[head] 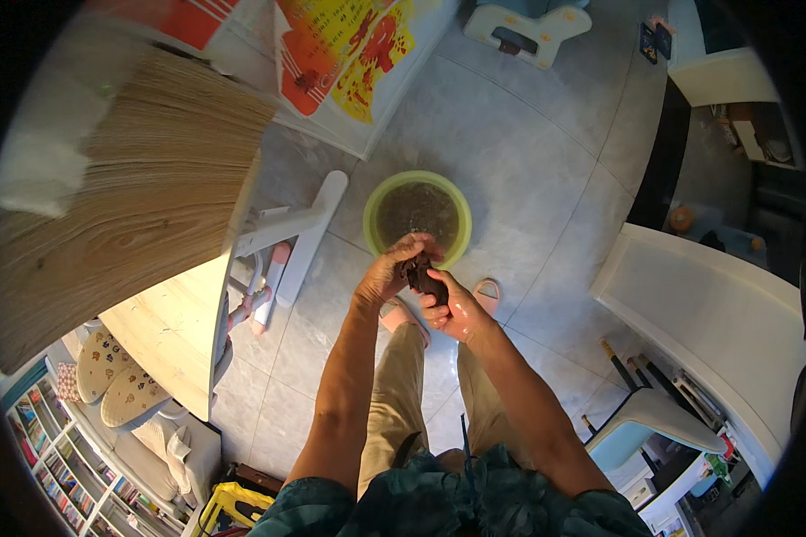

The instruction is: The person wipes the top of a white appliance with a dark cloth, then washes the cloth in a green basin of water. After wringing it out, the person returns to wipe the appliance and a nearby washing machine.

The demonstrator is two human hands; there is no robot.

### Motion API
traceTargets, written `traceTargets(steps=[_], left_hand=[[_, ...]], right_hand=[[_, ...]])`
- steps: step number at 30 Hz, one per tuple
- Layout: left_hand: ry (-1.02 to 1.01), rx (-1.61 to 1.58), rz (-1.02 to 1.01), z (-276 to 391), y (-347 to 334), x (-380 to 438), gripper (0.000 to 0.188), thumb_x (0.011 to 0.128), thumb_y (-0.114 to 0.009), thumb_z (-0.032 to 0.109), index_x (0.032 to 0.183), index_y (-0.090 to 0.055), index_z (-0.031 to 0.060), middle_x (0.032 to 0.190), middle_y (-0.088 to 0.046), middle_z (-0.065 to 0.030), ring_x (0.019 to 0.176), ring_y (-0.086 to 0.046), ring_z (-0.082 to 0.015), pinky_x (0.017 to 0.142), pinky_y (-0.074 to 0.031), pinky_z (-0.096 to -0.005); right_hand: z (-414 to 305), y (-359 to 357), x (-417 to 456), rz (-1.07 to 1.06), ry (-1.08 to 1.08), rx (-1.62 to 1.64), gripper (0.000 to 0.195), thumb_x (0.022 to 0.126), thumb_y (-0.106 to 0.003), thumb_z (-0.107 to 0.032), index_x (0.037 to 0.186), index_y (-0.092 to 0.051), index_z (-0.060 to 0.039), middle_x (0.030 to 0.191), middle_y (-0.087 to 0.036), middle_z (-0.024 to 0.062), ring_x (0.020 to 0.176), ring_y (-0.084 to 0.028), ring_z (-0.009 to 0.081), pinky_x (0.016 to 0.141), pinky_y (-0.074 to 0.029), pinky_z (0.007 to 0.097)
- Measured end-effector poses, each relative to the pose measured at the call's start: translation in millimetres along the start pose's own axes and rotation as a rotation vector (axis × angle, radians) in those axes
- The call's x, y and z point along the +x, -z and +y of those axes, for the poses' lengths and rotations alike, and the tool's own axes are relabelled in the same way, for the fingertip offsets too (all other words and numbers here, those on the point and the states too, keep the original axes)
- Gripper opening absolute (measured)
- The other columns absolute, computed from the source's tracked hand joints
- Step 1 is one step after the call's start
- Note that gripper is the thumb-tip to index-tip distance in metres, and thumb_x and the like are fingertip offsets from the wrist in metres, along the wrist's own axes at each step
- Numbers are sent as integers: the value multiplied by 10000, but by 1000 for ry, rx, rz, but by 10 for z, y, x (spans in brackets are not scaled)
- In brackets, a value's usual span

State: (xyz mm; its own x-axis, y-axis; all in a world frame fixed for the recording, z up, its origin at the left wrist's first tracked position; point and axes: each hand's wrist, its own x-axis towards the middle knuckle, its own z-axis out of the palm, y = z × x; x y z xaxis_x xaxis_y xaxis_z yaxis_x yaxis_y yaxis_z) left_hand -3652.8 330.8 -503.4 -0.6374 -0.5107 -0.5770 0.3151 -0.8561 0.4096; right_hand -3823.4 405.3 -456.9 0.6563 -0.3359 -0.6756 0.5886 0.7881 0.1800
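Note:
A bunched dark brown cloth, apparently wet, is between my two hands in front of my body. My right hand is wrapped around its lower part, the thumb lying along the top. At the cloth's upper end, my left hand takes hold, its fingers partly hidden and reaching over the near rim of a basin. That basin is round and light green and stands on the floor. Murky brownish water fills much of it. Water glistens on my right wrist.
A wood-grain table with a white metal leg stands to the left. Grey floor tiles surround the basin. My feet wear pink slippers. A white cabinet and a chair are on the right; a small stool is ahead.

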Motion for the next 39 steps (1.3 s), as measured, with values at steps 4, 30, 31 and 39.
traceTargets(steps=[4,30,31,39], left_hand=[[-202,-200,-9,-62,-436,-195,466,963,-583,279,1368,-501,65,1242,-615,-162,1203,-585,-319,953,-533,-433],[-51,-202,381,195,-413,20,646,880,-623,640,568,-318,164,529,-343,-16,470,-444,-187,486,-432,-346],[-49,-239,387,190,-385,66,636,891,-633,613,564,-323,164,528,-355,-19,462,-445,-185,472,-430,-345],[-171,-157,546,124,-311,332,579,925,-645,509,562,-359,159,484,-354,-25,381,-387,-187,376,-350,-350]], right_hand=[[176,-235,-157,-200,-86,403,422,942,-606,-428,1022,-576,-15,672,-509,-54,483,-392,49,428,-303,201],[-204,-386,125,186,-76,-672,262,835,-709,-195,723,-472,-182,661,-430,-73,524,-327,19,454,-234,212],[-220,-359,152,224,-57,-773,257,826,-694,-182,707,-466,-183,652,-422,-70,523,-319,23,456,-231,222],[-191,-254,326,483,396,-1389,229,797,-675,-188,937,-618,-17,777,-633,107,732,-608,278,679,-472,399]])
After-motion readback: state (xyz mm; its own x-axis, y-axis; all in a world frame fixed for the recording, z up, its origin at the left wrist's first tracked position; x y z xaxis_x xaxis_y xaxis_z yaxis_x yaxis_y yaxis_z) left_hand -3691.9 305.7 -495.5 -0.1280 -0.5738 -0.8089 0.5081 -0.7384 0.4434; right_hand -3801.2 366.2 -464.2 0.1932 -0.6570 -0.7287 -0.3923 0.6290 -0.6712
